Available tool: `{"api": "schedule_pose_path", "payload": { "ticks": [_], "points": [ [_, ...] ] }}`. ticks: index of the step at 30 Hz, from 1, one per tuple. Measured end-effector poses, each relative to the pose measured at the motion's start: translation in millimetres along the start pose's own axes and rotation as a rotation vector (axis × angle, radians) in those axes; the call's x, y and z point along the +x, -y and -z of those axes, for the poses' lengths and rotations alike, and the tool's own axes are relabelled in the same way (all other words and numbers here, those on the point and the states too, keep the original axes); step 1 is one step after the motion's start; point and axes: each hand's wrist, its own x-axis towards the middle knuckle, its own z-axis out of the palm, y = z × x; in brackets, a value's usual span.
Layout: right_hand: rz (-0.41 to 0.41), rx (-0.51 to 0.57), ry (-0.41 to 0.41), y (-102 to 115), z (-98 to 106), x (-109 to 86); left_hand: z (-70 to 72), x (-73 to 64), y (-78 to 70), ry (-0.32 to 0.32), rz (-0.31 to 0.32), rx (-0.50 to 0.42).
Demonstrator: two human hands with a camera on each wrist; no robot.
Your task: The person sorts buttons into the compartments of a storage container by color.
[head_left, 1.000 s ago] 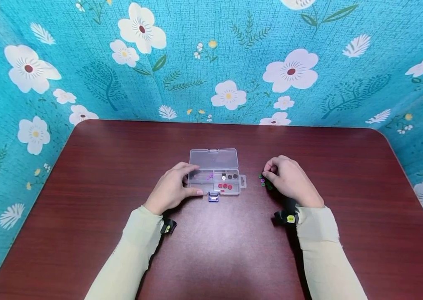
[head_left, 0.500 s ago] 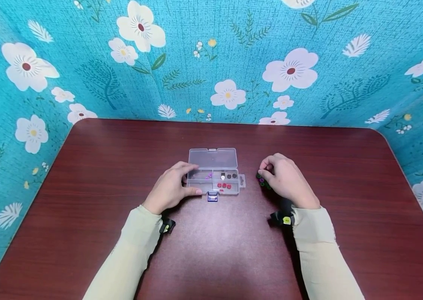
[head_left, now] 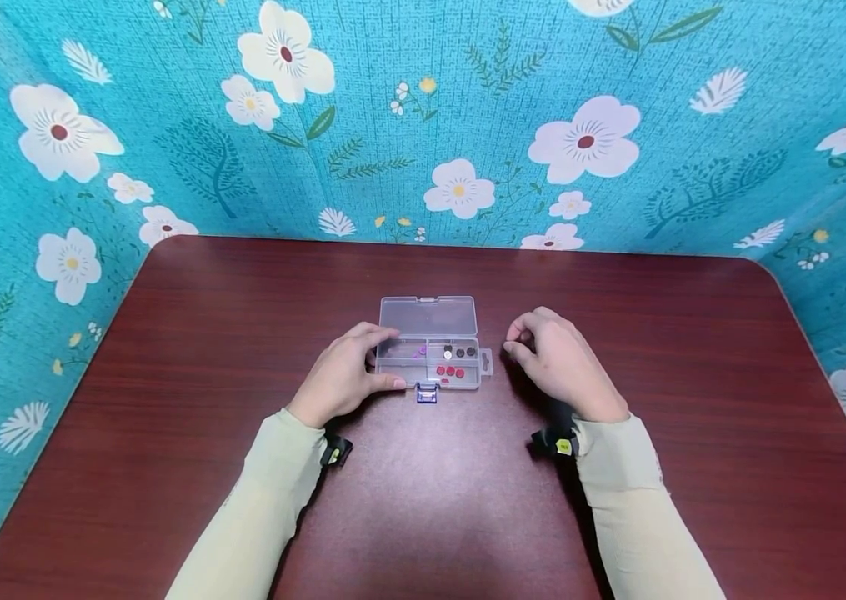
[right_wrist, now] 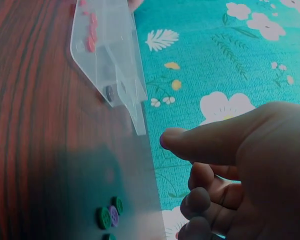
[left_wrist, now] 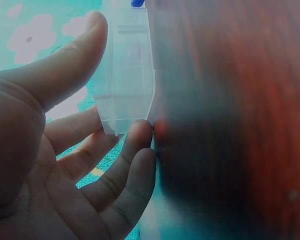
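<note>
A clear plastic compartment box (head_left: 402, 373) lies on the table with its lid (head_left: 427, 317) folded back. My left hand (head_left: 343, 375) grips its left end, thumb at the front and fingers at the back. Purple buttons (head_left: 420, 352) lie in the back left compartment, dark ones (head_left: 465, 352) and a white one in the back right. Red buttons (head_left: 450, 372) lie in the front right. Right of the box, my right hand (head_left: 561, 358) hovers with thumb and forefinger together; a sliver of a purple button (right_wrist: 162, 141) shows at the thumb tip in the right wrist view.
Loose green buttons (right_wrist: 104, 218) and a purple one lie on the table below the right hand, hidden in the head view. A blue latch (head_left: 427, 394) sticks out at the box's front, a hanging tab (head_left: 486, 362) at its right. Flowered cloth (head_left: 362, 125) hangs behind the table.
My right hand has moved left, away from the loose buttons and nearer the box, with thumb and forefinger still together. The left hand and the box stay in place.
</note>
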Motion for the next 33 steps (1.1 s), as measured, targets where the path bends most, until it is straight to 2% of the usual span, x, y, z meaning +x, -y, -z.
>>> {"api": "schedule_pose_path", "payload": {
  "ticks": [17,33],
  "points": [
    [0.009,0.011,0.015,14.6,-5.6,-1.3,-2.1,3.4,-3.0,0.018,0.018,-0.011],
    [0.076,0.019,0.009,38.2,-12.3,7.5,-2.1,2.1,2.3,0.003,0.012,-0.002]
  ]
}}
